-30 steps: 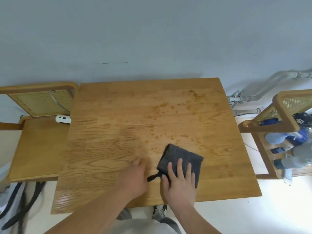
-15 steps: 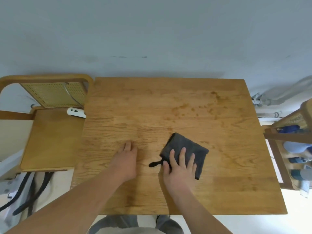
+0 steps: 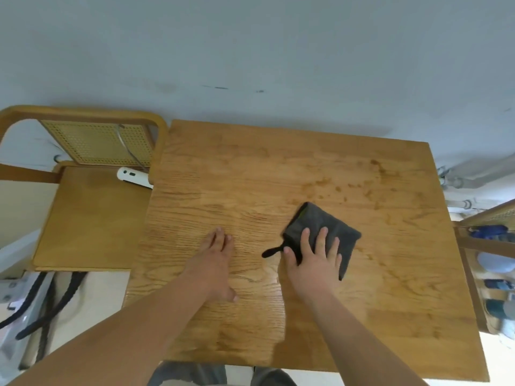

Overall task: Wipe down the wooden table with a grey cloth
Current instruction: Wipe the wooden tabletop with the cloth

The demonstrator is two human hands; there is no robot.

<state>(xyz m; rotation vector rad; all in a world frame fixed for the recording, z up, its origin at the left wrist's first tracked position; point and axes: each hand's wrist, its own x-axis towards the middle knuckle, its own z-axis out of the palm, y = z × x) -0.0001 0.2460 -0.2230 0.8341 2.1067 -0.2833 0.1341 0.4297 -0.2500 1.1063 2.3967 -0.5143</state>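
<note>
A folded dark grey cloth (image 3: pixel 320 221) with a small black loop at its left corner lies flat near the middle of the wooden table (image 3: pixel 390 288). My right hand (image 3: pixel 313 260) presses down on the cloth's near half with straight, spread fingers. My left hand (image 3: pixel 216 263) rests flat on the bare wood to the left of the cloth, apart from it. Brown spots and smears (image 3: pixel 348 188) mark the tabletop beyond the cloth, toward the far right.
A wooden chair (image 3: pixel 89 213) with a cane back stands against the table's left edge, a white device (image 3: pixel 133 176) on its seat. Another chair (image 3: pixel 485 246) with blue items is at the right. Black cables (image 3: pixel 47 307) lie on the floor at left. A wall runs behind the table.
My right hand has pushed the cloth forward, away from the near edge toward the table's middle. My left hand stays flat beside it. The camera has shifted left and forward.
</note>
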